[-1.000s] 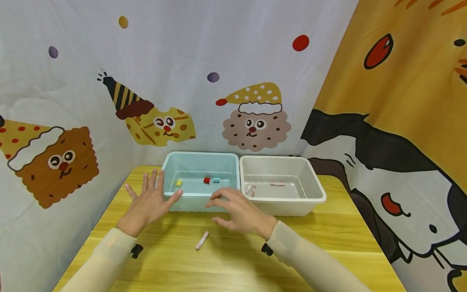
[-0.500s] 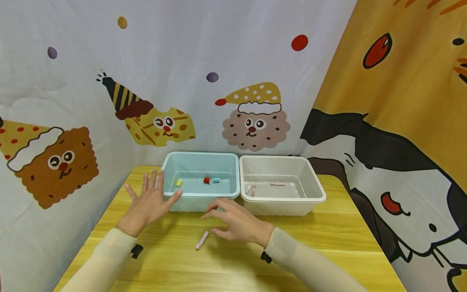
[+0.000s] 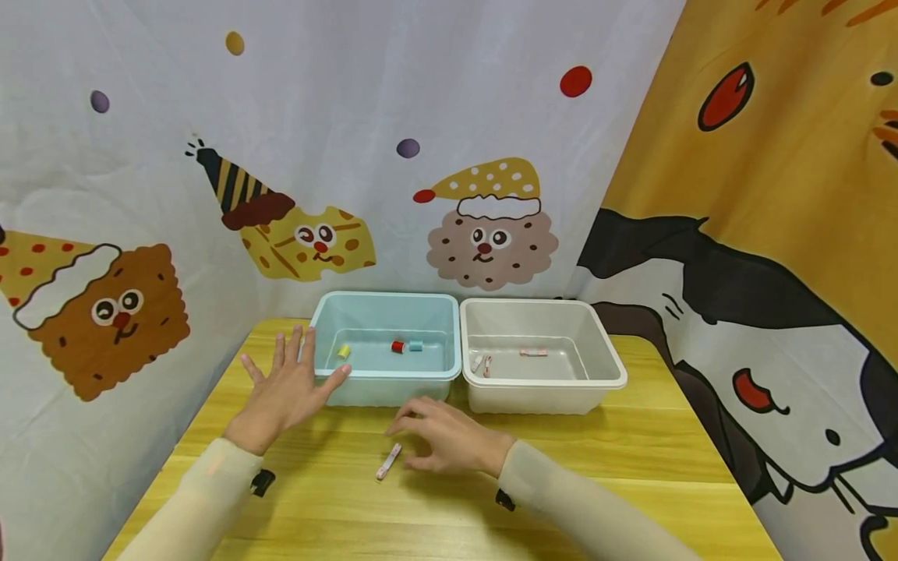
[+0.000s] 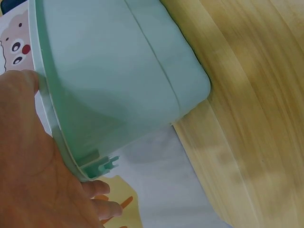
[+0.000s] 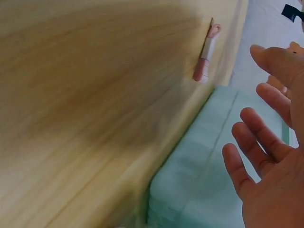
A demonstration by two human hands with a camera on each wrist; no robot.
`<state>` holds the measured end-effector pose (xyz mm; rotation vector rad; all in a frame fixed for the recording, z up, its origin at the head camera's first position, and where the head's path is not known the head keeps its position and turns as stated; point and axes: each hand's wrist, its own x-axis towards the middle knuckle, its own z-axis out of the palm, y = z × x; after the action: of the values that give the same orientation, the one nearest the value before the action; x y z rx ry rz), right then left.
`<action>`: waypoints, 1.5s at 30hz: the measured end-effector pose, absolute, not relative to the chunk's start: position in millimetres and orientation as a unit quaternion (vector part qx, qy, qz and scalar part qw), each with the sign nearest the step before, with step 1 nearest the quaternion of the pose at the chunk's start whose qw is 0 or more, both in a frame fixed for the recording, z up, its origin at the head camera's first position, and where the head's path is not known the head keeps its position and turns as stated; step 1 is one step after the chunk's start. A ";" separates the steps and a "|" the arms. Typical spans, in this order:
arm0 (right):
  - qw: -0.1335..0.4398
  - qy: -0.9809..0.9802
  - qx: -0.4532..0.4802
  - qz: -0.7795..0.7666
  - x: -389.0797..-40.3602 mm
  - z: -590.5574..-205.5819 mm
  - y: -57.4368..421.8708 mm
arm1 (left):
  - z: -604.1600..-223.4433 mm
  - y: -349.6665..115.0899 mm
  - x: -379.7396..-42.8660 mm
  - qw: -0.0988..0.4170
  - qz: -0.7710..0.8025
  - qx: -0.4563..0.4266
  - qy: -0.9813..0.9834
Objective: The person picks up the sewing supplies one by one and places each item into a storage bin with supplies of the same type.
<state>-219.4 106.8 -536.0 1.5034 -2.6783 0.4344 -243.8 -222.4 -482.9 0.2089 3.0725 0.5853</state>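
My left hand (image 3: 281, 393) lies with straight, spread fingers at the left front corner of the light blue bin (image 3: 386, 393); in the left wrist view, the thumb and palm are against its rim (image 4: 51, 107). On the table in front lies a slim pink-and-white bundle (image 3: 388, 461), which in the right wrist view looks like looped pink cord (image 5: 206, 52) with a white band around it. Just right of and above that bundle hovers my right hand (image 3: 452, 438), fingers loosely bent, thumb apart, holding nothing.
Inside the blue bin are small spools: yellow (image 3: 344, 352), red (image 3: 397, 347) and light blue (image 3: 416, 346). Beside it on the right stands a white bin (image 3: 540, 397) containing pink-and-white pieces (image 3: 533, 353). A printed curtain (image 3: 323, 93) hangs behind the wooden table (image 3: 617, 460).
My right hand has come down and toward me from the front of the blue bin to beside the bundle. The left hand and the bundle have stayed put.
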 end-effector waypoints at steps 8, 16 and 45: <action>-0.024 -0.865 0.482 0.139 -222.9 -544.3 99.1 | -484.8 -223.3 -245.0 0.004 0.184 0.066 0.981; -0.078 -0.864 0.476 0.147 -230.1 -555.5 91.0 | -485.0 -223.1 -245.6 0.002 0.182 0.065 0.981; -0.108 -0.831 0.510 0.194 -237.6 -566.2 84.9 | -484.4 -223.4 -245.2 0.005 0.187 0.064 0.980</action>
<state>-237.6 84.9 -566.2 1.7226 -2.8069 0.6564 -245.2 -223.4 -484.4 0.1997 3.0694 0.5853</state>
